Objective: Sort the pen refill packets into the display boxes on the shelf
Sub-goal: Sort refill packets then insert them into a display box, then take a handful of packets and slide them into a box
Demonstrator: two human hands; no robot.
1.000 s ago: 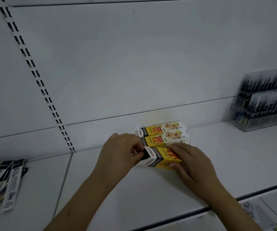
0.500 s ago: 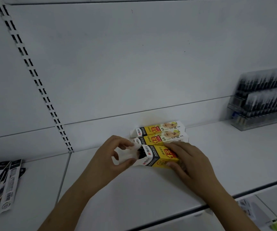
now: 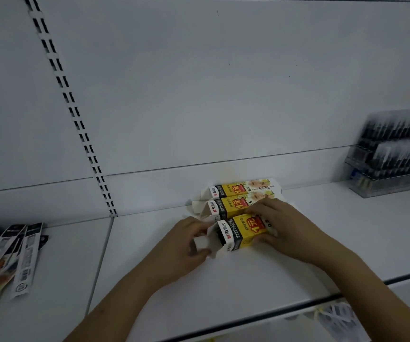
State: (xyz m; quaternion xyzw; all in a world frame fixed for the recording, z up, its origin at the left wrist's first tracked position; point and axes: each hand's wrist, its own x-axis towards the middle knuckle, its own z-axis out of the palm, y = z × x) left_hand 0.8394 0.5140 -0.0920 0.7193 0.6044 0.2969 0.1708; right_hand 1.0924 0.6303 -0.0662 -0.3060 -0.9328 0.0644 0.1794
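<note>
Yellow-and-black cardboard display box (image 3: pixel 244 232) lies flat on the white metal shelf (image 3: pixel 223 280), between both hands. Left hand (image 3: pixel 186 245) pinches the white end flap (image 3: pixel 200 243); right hand (image 3: pixel 290 230) curls over the box's far end, pinning it. Step looks like opening/prepping the box; next prob. needs the flap folded back. Long axis runs left-right, open mouth toward left fingers. Refill packets (image 3: pixel 9 257) lie well left of them.

Left hand (image 3: pixel 186 240) has pulled the front box's flap (image 3: pixel 202 243) open.
</note>
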